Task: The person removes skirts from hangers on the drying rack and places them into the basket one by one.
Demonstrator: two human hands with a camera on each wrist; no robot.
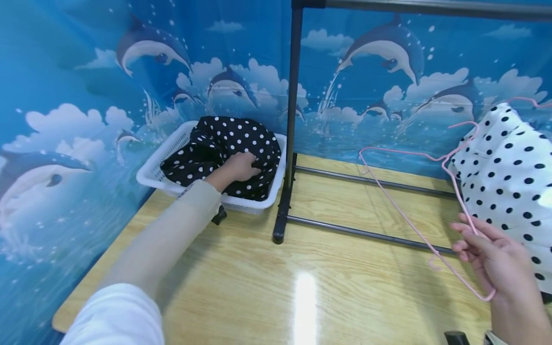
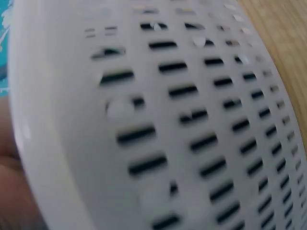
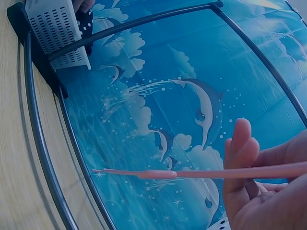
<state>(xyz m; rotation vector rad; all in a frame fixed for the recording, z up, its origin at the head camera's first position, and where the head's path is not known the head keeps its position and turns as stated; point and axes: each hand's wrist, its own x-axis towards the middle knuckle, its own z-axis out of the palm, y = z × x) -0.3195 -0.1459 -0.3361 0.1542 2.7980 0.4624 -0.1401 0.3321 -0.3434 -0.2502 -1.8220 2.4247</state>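
Observation:
My left hand [image 1: 239, 166] reaches into a white plastic basket [image 1: 152, 183] and rests on a black garment with white dots [image 1: 254, 136]. Its fingertips are hidden, so I cannot tell whether they grip the cloth. In the left wrist view the slotted basket wall [image 2: 72, 143] covers most of the frame, with part of the hand at the left edge. On the right side, my right hand [image 1: 502, 254] holds a pink clothes hanger [image 1: 403, 218] by one side, between thumb and fingers. The hanger's hook points up, and nothing hangs on it.
A dark metal rack [image 1: 293, 96] stands on the wooden table [image 1: 241, 282], its post right beside the basket. White cloth with black dots [image 1: 509, 177] hangs at the right, near another pink hanger [image 1: 523, 99]. A dolphin-print curtain [image 1: 241, 33] lies behind.

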